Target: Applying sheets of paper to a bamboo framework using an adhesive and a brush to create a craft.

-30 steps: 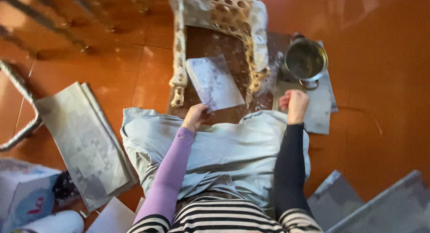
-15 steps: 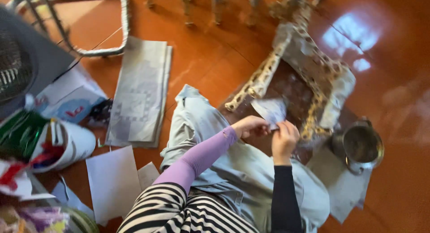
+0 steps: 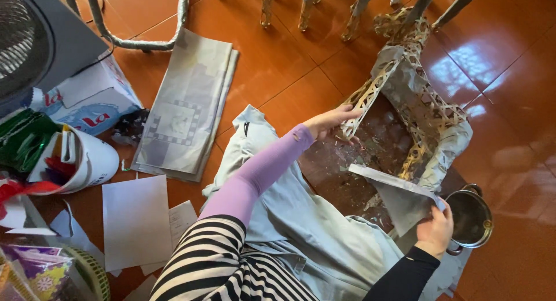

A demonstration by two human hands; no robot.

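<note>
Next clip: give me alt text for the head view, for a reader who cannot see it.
Seen from above, a person's left hand touches the rim of a woven frame partly covered in grey paper, while the right hand holds a grey paper sheet. A metal pot and folded newspaper lie on the orange tiled floor.

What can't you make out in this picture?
- Metal pot: head view; contents too dark to tell.
- Right hand: fingers mostly hidden behind the paper sheet.
- Woven frame: its far end is lost among chair legs.
- Left hand: fingertips blurred against the frame.
</note>
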